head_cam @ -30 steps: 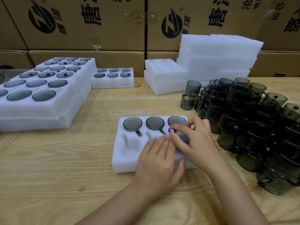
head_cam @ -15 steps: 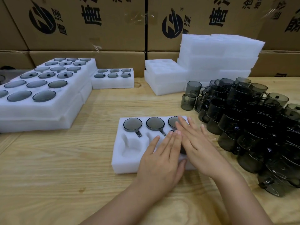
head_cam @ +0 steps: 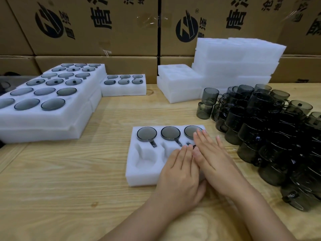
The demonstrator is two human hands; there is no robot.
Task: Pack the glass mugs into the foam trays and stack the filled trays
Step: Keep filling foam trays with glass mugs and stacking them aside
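- Furthest back, at twelve o'clock, cardboard boxes (head_cam: pixel 104 32) with black logos wall off the view. Two large ones show their faces, and the others are cut by the frame.
- The wooden table (head_cam: pixel 69 188) runs under everything.
- At three o'clock, a heap of loose mugs (head_cam: pixel 260 127) in smoky glass overlaps too much to count and runs off the right edge.
- At ten o'clock, the filled stack (head_cam: pixel 83 108) shows eighteen rims on top, in six rows of three. The nearest left rim is cut off, and a lower foam layer sits beneath.
- At one o'clock, empty foam trays (head_cam: pixel 238 56) stand piled, roughly four layers, with a lower pile (head_cam: pixel 178 84) of two just beside them.
- At eleven o'clock, a lone tray (head_cam: pixel 123 90) holds six mugs.
- At the centre, the working tray (head_cam: pixel 139 176) has six pockets. Three mugs (head_cam: pixel 146 133) fill the back row, the front pocket (head_cam: pixel 145 159) at nine o'clock is empty, and hands cover the other two.
- The right hand (head_cam: pixel 218 162) lies flat, fingers straight, over the front pocket at three o'clock, gripping nothing. A dark sliver by its thumb may be a fourth mug's rim.
- The left hand (head_cam: pixel 180 173) also lies flat, fingers straight over the middle front pocket, touching the right hand.
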